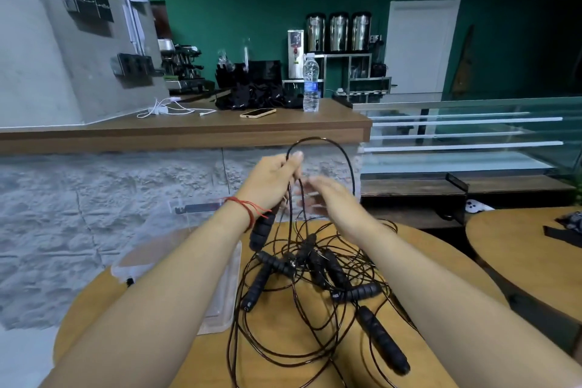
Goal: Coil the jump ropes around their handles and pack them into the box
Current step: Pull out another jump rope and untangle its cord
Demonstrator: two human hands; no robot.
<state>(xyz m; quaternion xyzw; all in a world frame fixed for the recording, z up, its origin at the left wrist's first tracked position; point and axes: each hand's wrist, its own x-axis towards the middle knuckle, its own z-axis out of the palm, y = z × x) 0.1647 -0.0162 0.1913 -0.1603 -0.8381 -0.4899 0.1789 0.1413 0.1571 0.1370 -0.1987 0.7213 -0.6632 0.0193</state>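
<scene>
A tangle of black jump ropes [315, 274] with ribbed black handles lies on the round wooden table [283, 356]. My left hand [271, 179] is raised above the pile, shut on one black handle [261, 230] that hangs below my wrist, and pinches a loop of thin cord [343, 154] arching up to the right. My right hand [333, 198] is blurred, fingers spread, just right of the left hand beside the cord; I cannot tell whether it touches it. A clear plastic box [189, 268] stands at the table's left, under my left forearm.
Another loose handle [382, 340] lies near the table's front right. A second wooden table [519, 261] stands to the right. Behind is a wooden counter [189, 129] with a phone [258, 112], a water bottle [310, 83] and white cables [167, 109].
</scene>
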